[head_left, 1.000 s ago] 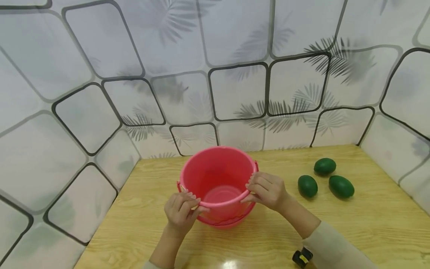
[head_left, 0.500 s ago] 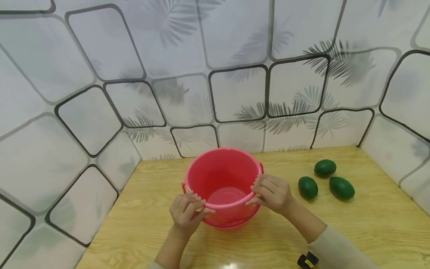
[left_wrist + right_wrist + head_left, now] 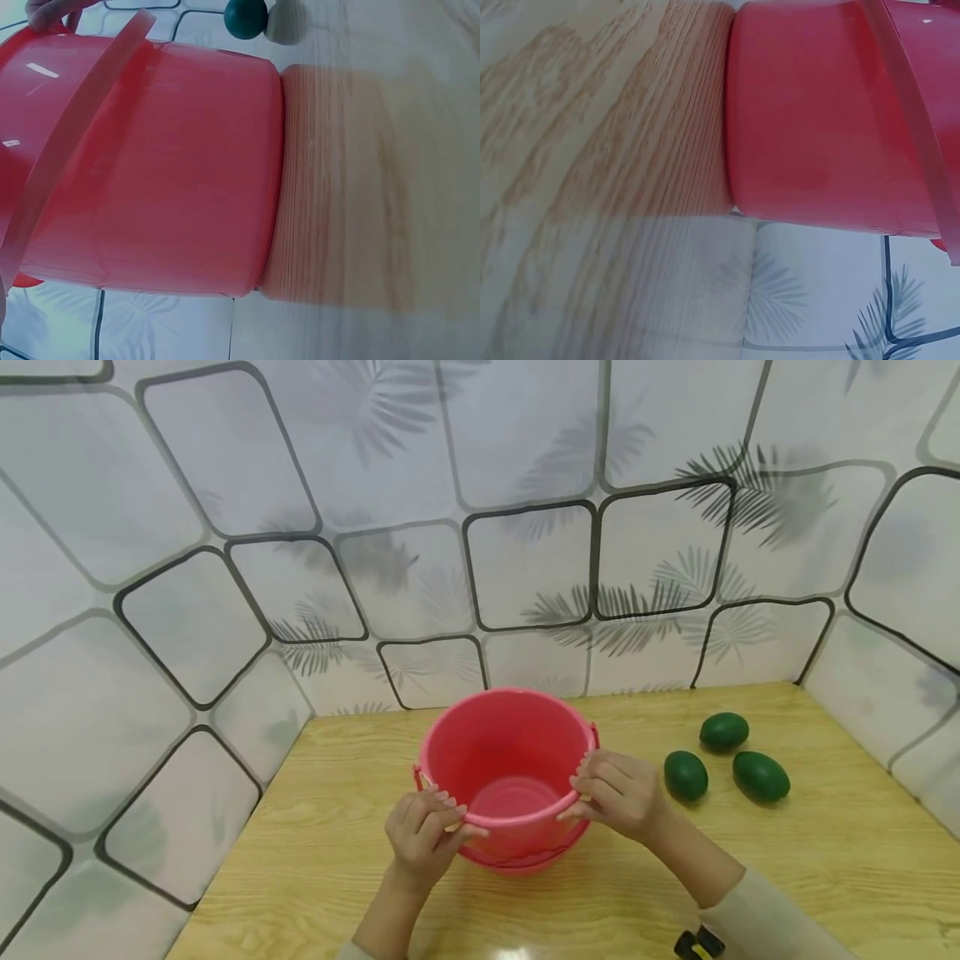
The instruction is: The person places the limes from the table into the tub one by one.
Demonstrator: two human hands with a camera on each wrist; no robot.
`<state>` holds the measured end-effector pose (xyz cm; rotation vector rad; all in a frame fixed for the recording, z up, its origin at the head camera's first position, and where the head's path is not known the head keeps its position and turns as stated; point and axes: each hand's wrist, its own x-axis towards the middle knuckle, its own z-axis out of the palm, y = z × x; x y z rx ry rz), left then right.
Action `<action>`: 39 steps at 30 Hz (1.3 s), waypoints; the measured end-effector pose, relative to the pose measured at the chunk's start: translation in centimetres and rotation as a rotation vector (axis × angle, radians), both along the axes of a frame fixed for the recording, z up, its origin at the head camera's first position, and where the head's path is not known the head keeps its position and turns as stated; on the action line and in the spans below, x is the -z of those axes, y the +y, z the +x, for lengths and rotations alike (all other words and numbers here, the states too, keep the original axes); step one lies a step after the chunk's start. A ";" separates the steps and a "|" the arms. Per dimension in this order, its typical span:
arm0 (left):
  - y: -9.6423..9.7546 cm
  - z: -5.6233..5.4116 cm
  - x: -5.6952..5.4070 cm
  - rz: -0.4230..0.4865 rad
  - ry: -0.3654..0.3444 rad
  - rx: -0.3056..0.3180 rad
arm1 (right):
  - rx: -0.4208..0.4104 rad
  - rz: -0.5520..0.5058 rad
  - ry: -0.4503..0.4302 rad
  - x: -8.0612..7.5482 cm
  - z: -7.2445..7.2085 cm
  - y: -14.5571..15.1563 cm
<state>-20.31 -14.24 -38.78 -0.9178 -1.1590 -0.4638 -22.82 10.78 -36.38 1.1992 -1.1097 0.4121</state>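
A pink bucket (image 3: 517, 760) stands upright on the wooden table, and its inside shows nothing in it. My left hand (image 3: 423, 835) grips the near left of its rim, fingers over the edge and thumb beneath. On the near right of the rim my right hand (image 3: 622, 793) pinches the edge the same way. The bucket's handle (image 3: 67, 142) hangs down across the near side in the left wrist view. In the right wrist view the bucket wall (image 3: 817, 112) meets the tabletop.
Three dark green, avocado-shaped objects, one left (image 3: 686, 776), one at the back (image 3: 723, 732) and one right (image 3: 761, 777), lie right of the bucket on the table (image 3: 330, 827). Patterned wall covering (image 3: 525, 568) closes off the back and sides. A small black item (image 3: 697, 943) sits by the right sleeve.
Both hands and the bucket have shifted a little to the right, nearer the green objects. The grip on the rim looks the same, and the green objects have stayed in place.
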 end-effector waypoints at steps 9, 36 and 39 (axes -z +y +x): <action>0.5 0.4 -0.7 -0.020 -0.005 -0.003 | -0.002 -0.008 -0.034 -0.3 0.6 0.3; 1.4 0.1 -0.4 -0.074 -0.002 0.039 | 0.024 -0.021 -0.054 0.2 1.5 2.0; 1.5 0.0 -0.4 -0.081 0.002 0.044 | 0.026 -0.013 -0.051 0.1 1.5 2.1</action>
